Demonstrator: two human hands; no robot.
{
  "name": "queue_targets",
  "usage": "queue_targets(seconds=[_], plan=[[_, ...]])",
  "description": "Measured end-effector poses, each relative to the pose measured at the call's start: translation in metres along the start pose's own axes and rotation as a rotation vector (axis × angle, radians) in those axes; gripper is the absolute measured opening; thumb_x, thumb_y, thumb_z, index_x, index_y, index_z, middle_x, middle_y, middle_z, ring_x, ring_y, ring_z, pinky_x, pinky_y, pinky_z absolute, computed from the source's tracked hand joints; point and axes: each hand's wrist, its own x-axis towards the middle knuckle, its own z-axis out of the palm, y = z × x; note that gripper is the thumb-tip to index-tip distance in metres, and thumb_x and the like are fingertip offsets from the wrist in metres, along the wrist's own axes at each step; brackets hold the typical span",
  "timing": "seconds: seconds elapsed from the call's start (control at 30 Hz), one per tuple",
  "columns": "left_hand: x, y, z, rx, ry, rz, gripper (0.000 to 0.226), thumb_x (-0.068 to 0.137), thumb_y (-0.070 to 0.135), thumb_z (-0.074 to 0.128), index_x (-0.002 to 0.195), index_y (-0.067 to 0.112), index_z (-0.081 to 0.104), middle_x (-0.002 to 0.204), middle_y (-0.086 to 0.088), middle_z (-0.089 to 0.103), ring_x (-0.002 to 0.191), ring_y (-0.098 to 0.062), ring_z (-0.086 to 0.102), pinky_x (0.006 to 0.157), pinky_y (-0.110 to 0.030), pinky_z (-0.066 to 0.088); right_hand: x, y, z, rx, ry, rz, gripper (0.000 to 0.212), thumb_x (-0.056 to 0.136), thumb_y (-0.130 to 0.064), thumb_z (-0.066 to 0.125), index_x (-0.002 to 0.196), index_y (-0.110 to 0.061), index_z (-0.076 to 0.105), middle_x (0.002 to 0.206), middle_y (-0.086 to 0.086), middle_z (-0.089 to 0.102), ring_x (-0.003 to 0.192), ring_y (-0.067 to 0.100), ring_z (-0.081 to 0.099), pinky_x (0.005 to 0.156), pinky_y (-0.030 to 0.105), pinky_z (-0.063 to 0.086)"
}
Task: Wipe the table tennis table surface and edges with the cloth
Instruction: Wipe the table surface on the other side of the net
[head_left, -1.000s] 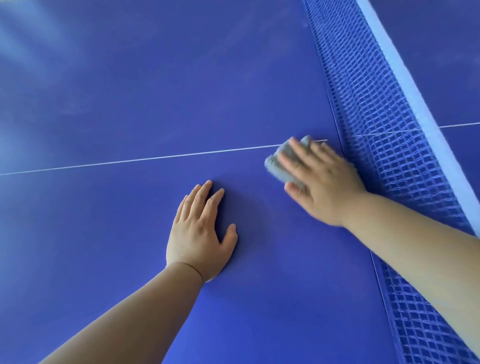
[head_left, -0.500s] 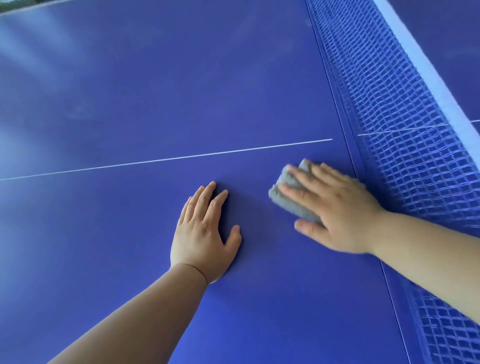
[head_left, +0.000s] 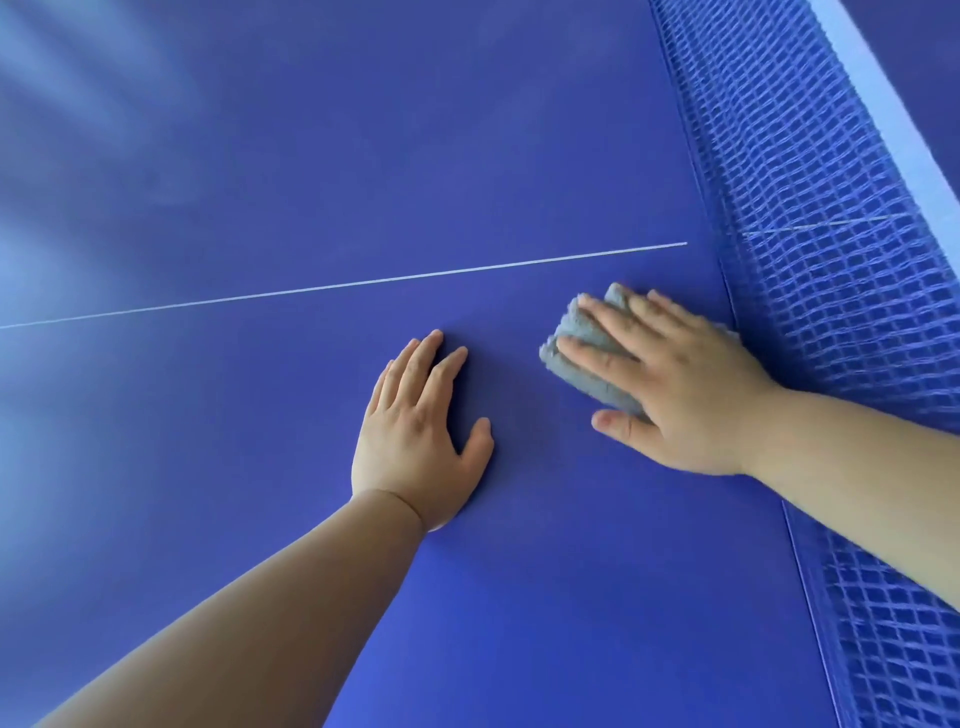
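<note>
The cloth (head_left: 592, 364) is a grey, nubbly towelling piece folded into a thick pad. It lies on the blue bench (head_left: 363, 156) close to the foot of the net (head_left: 810, 260), just on the person's side of the thin white centre line (head_left: 363, 283). The right hand (head_left: 691, 389) lies flat on top of it, its fingers (head_left: 618, 325) stretched straight and spread over the pad rather than curled round it, the thumb along the pad's near side. This looks like a pressing hold, meant to keep the pad's whole face down on the surface as it slides. The fold probably gives the palm some bulk to bear on. The left hand (head_left: 415, 441) is planted palm down on the bare bench just beside the cloth and apart from it, fingers straight, holding nothing. It is most likely a prop for the body's weight while the person leans in towards the net. No outer edge of the bench is in view, so the edges seem a later step
</note>
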Motion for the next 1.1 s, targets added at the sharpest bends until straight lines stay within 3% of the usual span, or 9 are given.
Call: queue_targets(seconds=[0.07, 0.13, 0.3, 0.37, 0.43, 0.53, 0.63, 0.87, 1.1], plan=[[0.0, 0.0, 0.0, 0.007, 0.002, 0.006, 0.073, 0.09, 0.058, 0.042, 0.157, 0.03, 0.037, 0.169, 0.009, 0.024, 0.157, -0.014, 0.014, 0.129, -0.037, 0.016, -0.026, -0.009, 0.011, -0.026, -0.001, -0.243, 0.077, 0.098, -0.075, 0.027, 0.165, -0.037, 0.016, 0.174, 0.005, 0.004, 0.16, 0.034, 0.009, 0.128, 0.052, 0.011], [0.0, 0.001, 0.0, 0.002, -0.001, 0.006, 0.073, 0.09, 0.058, 0.042, 0.157, 0.029, 0.038, 0.169, 0.009, 0.024, 0.157, -0.015, 0.014, 0.129, -0.037, 0.016, -0.03, 0.009, 0.009, -0.028, -0.007, -0.332, 0.075, 0.099, -0.072, 0.031, 0.165, -0.037, 0.02, 0.174, 0.002, 0.006, 0.16, 0.032, 0.011, 0.128, 0.051, 0.012], [0.0, 0.001, -0.001, 0.001, 0.0, 0.001, 0.073, 0.09, 0.059, 0.042, 0.157, 0.03, 0.037, 0.169, 0.01, 0.023, 0.158, -0.014, 0.014, 0.129, -0.036, 0.015, 0.006, 0.06, -0.006, 0.062, 0.07, 0.232, 0.078, 0.097, -0.068, 0.022, 0.165, -0.031, 0.016, 0.173, 0.008, 0.014, 0.158, 0.037, 0.016, 0.128, 0.051, 0.014], [0.0, 0.001, -0.001, 0.0, -0.003, 0.004, 0.073, 0.09, 0.059, 0.042, 0.157, 0.029, 0.037, 0.169, 0.01, 0.024, 0.157, -0.015, 0.014, 0.129, -0.037, 0.016, 0.007, 0.047, -0.005, 0.059, 0.083, 0.328, 0.079, 0.096, -0.068, 0.019, 0.165, -0.028, 0.02, 0.172, 0.01, 0.015, 0.157, 0.038, 0.017, 0.128, 0.052, 0.013], [0.001, 0.001, -0.001, 0.0, -0.008, 0.002, 0.074, 0.09, 0.059, 0.041, 0.157, 0.029, 0.038, 0.169, 0.009, 0.024, 0.157, -0.015, 0.015, 0.129, -0.037, 0.016, -0.012, 0.017, 0.003, 0.033, 0.097, 0.219, 0.077, 0.098, -0.067, 0.023, 0.165, -0.028, 0.023, 0.172, 0.011, 0.016, 0.156, 0.04, 0.019, 0.128, 0.053, 0.015], [0.001, 0.002, -0.002, 0.008, -0.003, -0.002, 0.075, 0.089, 0.059, 0.04, 0.157, 0.028, 0.038, 0.169, 0.009, 0.024, 0.157, -0.016, 0.015, 0.129, -0.037, 0.016, -0.064, -0.027, 0.02, 0.03, 0.078, -0.149, 0.076, 0.1, -0.071, 0.035, 0.164, -0.033, 0.023, 0.174, 0.005, 0.011, 0.159, 0.035, 0.014, 0.127, 0.053, 0.015], [0.001, 0.003, -0.003, 0.006, 0.0, -0.001, 0.075, 0.089, 0.059, 0.04, 0.157, 0.027, 0.039, 0.169, 0.007, 0.025, 0.158, -0.017, 0.016, 0.128, -0.038, 0.018, -0.078, -0.014, 0.018, 0.026, 0.022, -0.355, 0.075, 0.099, -0.069, 0.042, 0.164, -0.035, 0.024, 0.174, 0.001, 0.01, 0.159, 0.031, 0.013, 0.127, 0.052, 0.015], [0.0, 0.003, -0.004, 0.008, -0.008, -0.008, 0.075, 0.088, 0.06, 0.039, 0.157, 0.03, 0.036, 0.169, 0.011, 0.022, 0.158, -0.014, 0.013, 0.129, -0.035, 0.015, -0.031, 0.016, 0.004, 0.051, 0.1, 0.312, 0.079, 0.098, -0.068, 0.019, 0.165, -0.028, 0.021, 0.173, 0.009, 0.015, 0.157, 0.038, 0.017, 0.128, 0.052, 0.013], [-0.001, 0.003, -0.004, 0.006, -0.011, 0.005, 0.076, 0.089, 0.06, 0.04, 0.157, 0.027, 0.038, 0.169, 0.007, 0.024, 0.157, -0.018, 0.015, 0.129, -0.036, 0.014, -0.134, -0.079, 0.035, 0.107, 0.079, -0.114, 0.079, 0.097, -0.07, 0.044, 0.164, -0.033, 0.025, 0.174, 0.002, 0.012, 0.159, 0.033, 0.014, 0.124, 0.057, 0.023]])
